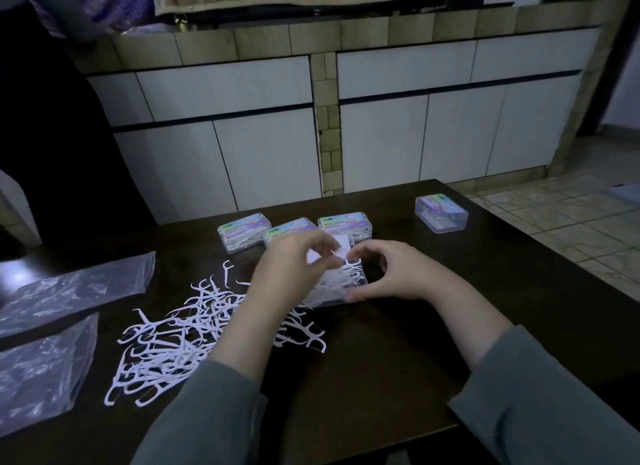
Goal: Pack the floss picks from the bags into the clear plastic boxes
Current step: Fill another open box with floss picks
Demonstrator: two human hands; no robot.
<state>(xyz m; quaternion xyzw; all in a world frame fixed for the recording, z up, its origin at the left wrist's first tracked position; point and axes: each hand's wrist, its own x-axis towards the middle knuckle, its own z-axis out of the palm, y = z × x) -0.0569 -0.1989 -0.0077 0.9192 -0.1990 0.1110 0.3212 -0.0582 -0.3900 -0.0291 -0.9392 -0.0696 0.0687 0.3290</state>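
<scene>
Hands meet over an open clear plastic box (341,288) at the centre of a dark wooden bench (398,360), seen from a head-worn camera looking down. The left hand (294,267) hovers over the box with its fingers (325,253) curled, seemingly pinching one or more white floss picks at the box's mouth, though exactly what they hold is hard to make out. The right hand (391,270) cups the box from 3 o'clock, thumb along its near edge and forefinger arched over the far side, steadying it. The box already contains a tangle of picks.

A loose pile of floss picks (180,336) spreads over the bench at 8 o'clock from the box. Two crumpled clear bags (62,291) lie at 9 o'clock, at the bench's left edge. Three closed boxes with colourful labels (294,231) stand in a row at 12 o'clock, just beyond the hands, and a fourth closed box (441,212) sits apart at 2 o'clock.

Judging by this, the step in hand is filling the current box. Many picks remain loose, so the next move probably calls for the left hand to release its picks, reach back to the pile and gather another small bunch while the right hand holds the box steady.
</scene>
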